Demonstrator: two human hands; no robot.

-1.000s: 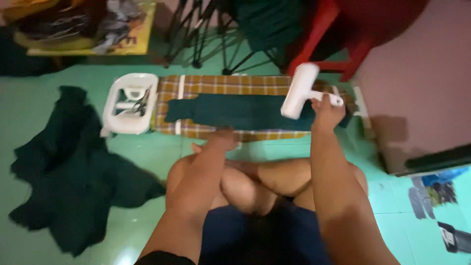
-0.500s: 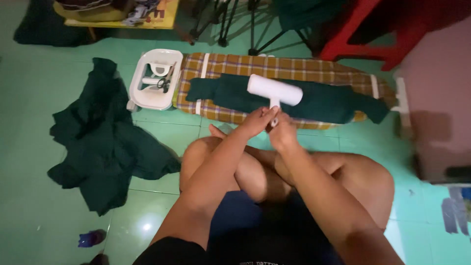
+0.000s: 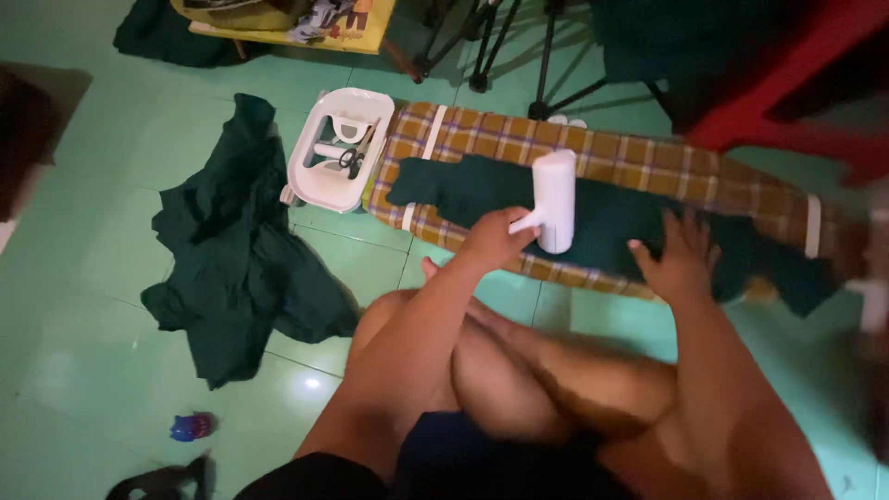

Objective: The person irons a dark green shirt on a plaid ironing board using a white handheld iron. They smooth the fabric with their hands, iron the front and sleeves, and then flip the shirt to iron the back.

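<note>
1. Since the earlier frame, the roller (image 3: 556,199) had passed from both hands meeting over the lap to the left hand (image 3: 495,239) alone; the right hand (image 3: 681,259) had moved off to the right onto the cloth (image 3: 611,222).
2. Roller: lay on the cloth, its handle gripped in the left hand, its head just beyond the knuckles; well apart from the right hand.
3. Left hand: closed around the handle, arm stretched forward over the left knee.
4. Right hand: fingers spread wide, palm down, pressing flat on the cloth; holding nothing.
5. Roller, look: white cylinder, upright in view, on a short white handle.
6. Cloth: dark green, laid lengthwise on the board (image 3: 648,153), which had a yellow-brown plaid cover and sat on the green tiled floor (image 3: 93,370).
7. Nearby: white tray (image 3: 338,148) with scissors touching the board's left end; green heap (image 3: 231,250) on the floor at left.
</note>
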